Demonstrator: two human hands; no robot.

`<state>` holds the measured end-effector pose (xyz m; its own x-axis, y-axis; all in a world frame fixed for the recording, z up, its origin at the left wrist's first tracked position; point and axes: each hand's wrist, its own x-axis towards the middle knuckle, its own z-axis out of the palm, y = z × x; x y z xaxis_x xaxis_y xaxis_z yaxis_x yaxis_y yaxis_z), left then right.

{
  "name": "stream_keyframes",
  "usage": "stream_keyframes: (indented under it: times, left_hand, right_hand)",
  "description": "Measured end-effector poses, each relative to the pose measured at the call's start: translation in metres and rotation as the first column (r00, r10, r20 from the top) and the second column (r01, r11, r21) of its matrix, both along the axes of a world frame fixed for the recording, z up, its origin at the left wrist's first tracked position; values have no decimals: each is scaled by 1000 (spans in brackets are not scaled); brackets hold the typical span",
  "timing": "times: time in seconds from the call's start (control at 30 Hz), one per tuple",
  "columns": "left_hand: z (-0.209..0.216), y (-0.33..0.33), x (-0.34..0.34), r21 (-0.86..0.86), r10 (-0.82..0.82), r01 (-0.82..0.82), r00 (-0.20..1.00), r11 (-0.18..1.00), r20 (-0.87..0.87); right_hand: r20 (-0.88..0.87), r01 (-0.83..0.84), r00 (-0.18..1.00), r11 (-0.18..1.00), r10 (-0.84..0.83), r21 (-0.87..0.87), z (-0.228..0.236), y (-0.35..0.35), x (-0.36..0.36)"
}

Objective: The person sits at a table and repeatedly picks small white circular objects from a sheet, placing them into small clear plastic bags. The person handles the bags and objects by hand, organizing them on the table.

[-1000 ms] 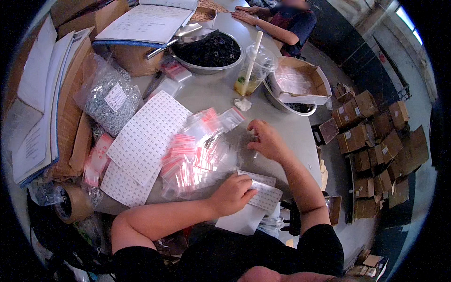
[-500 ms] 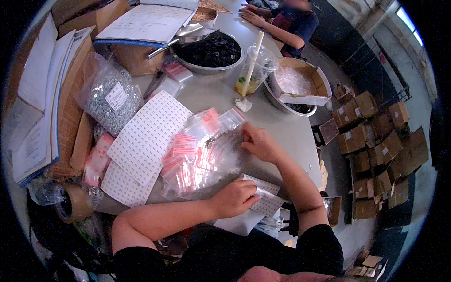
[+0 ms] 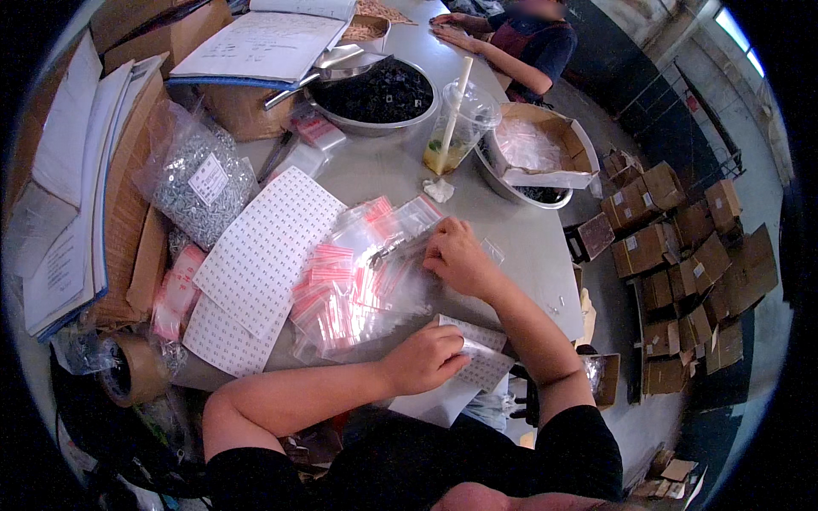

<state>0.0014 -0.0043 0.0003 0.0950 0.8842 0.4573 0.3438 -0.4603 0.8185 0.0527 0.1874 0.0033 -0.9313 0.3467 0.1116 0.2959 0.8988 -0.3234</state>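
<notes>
Lower centre: left hand is gripping a printed sheet. Centre: right hand is curling, contents indeterminable; many bags are lying piled, finished ones indistinguishable.

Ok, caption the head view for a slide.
Left hand holds a printed sheet; right hand is at the clear bags.

Grey tabletop under right hand, runs ahead and right of it. Past table edge, right of hand: grey floor, then piled brown cartons, well apart. Beyond cartons, wall dark low down, pale higher up. Narrow window far ahead-right of hand, glowing bluish white; room around it dimmer
</notes>
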Motion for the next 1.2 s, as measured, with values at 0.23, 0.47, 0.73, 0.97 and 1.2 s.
stream_keyframes:
  times: [0.23,0.47,0.73,0.97,1.2]
  left_hand:
    - [0,0,0,8,-4,4,1000,1000,5]
    - [2,-2,1,7,-23,24,999,1000,-46]
    - [-4,-5,4,19,-37,39,992,999,-117]
    - [3,-5,0,-10,-39,38,991,999,-126]
    - [3,-4,0,-47,-15,12,997,999,-74]
  right_hand:
    - [215,242,959,932,-187,-269,41,21,2]
    - [63,-36,993,760,100,-649,65,-23,61]
    - [117,96,992,851,-41,-516,79,-65,82]
    - [-6,62,998,936,-68,-346,76,-76,83]
    - [-12,13,1000,942,-18,-334,70,-75,85]
